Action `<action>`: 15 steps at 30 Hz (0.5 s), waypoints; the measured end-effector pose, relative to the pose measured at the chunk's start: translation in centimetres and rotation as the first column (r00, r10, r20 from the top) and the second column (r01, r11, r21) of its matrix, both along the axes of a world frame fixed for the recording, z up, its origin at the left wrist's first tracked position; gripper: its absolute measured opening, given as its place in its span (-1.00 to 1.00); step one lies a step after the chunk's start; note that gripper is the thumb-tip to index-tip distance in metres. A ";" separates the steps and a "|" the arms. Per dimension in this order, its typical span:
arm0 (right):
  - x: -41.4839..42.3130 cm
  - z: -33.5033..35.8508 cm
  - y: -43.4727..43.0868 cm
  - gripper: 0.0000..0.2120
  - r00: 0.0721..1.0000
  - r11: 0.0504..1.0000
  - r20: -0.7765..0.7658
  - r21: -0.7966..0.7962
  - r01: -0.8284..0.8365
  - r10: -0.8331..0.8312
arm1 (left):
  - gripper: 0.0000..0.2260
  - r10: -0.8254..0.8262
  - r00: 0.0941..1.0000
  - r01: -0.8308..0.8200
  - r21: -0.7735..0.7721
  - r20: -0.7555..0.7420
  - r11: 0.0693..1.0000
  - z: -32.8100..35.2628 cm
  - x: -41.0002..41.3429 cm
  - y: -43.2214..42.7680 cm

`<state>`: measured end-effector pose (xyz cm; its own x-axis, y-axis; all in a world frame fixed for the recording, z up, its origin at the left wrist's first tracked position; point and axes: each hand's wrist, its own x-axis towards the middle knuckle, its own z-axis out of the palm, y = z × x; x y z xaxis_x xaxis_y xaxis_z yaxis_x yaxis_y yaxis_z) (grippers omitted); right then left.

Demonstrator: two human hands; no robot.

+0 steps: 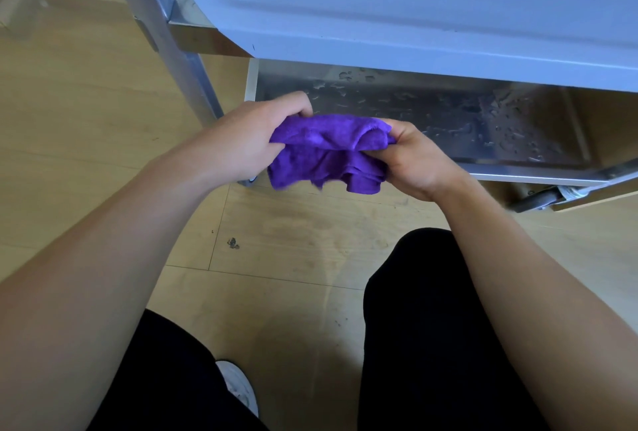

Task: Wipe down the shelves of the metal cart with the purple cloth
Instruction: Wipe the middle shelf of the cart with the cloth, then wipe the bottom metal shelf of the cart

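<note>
Item: purple cloth (328,154), bunched in the air between my hands, just before the near left corner of the metal cart's lower shelf (448,120).
Handling, as I judge it: light, soft, limp; best taken at opposite edges.
Holders: left hand (255,140), fingers curled round the left end; right hand (417,161), pinching the right end.
Beyond: droplets on that shelf; upper shelf (414,9) overhead.

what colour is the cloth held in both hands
Purple cloth, a solid bright shade with no pattern, seen in the head view.
</note>
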<state>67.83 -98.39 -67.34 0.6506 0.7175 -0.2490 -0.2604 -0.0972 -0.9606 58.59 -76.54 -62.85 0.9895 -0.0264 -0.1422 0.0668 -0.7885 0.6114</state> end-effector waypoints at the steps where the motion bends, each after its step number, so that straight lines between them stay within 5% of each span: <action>1: 0.1 0.0 -0.3 -0.72 0.999 1.000 -0.021 0.014 -0.025 0.026 | -0.67 0.002 1.000 -0.002 -0.032 -0.011 0.999 0.1 0.0 0.0; 7: 0.5 0.0 -0.8 -0.62 0.969 0.982 -0.160 0.010 -0.188 0.187 | -0.79 -0.075 0.982 0.058 -0.104 -0.172 0.993 0.2 -0.3 0.8; 9: 0.7 0.0 -0.5 -0.33 0.962 0.968 -0.171 -0.099 -0.231 0.212 | -0.81 -0.107 0.956 0.080 -0.110 -0.273 0.991 0.6 -0.5 0.6; 11: 0.8 0.0 -0.3 -0.12 0.986 0.935 -0.048 -0.315 -0.164 0.157 | -0.57 -0.117 0.928 0.073 -0.137 -0.353 0.988 0.8 -0.6 0.3; 13: 0.4 0.0 0.0 -0.29 0.975 0.906 0.182 -0.422 -0.038 0.126 | -0.60 -0.087 0.939 0.041 -0.141 -0.333 0.989 0.4 -0.5 0.1; 15: -0.1 -0.1 0.2 -0.68 0.943 0.933 0.307 -0.359 -0.008 0.126 | -0.87 -0.036 0.977 0.019 -0.081 -0.210 0.997 -0.4 -0.1 -0.2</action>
